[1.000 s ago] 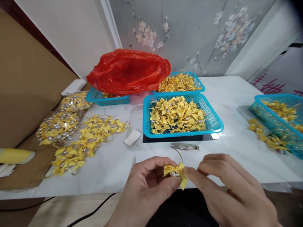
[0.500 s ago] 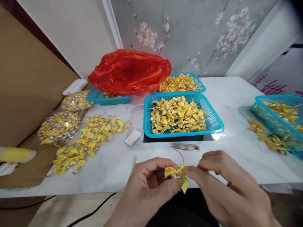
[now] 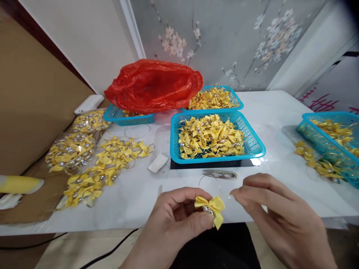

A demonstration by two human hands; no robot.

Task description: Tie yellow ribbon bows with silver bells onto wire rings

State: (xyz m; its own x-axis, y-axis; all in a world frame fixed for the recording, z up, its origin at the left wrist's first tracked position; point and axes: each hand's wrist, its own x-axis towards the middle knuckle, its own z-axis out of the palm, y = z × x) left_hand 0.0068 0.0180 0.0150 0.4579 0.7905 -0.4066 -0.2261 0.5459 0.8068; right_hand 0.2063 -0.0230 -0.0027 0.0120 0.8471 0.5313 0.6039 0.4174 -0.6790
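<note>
My left hand (image 3: 179, 224) pinches a yellow ribbon bow (image 3: 215, 205) with a silvery bell-like bead at its middle. From the bow a thin loop of cord (image 3: 199, 182) rises above the fingers. To the right, apart from the bow, my right hand (image 3: 280, 213) is closed in a pinch of thumb and forefinger. A tiny pale bit shows at those fingertips, too small to name. Just beyond the hands lies a pair of metal thread snips (image 3: 221, 174).
A blue basket (image 3: 217, 160) of yellow bows stands ahead, with another basket (image 3: 237, 93) behind it. A red plastic bag (image 3: 154, 86) covers part of a third basket (image 3: 134, 119). Loose bows (image 3: 112, 160) and bagged bows (image 3: 70, 149) lie left. Another basket (image 3: 322, 138) sits right.
My right hand has let go of the bow's right side and moved away to the right. The left hand still holds the bow, which now faces more openly.
</note>
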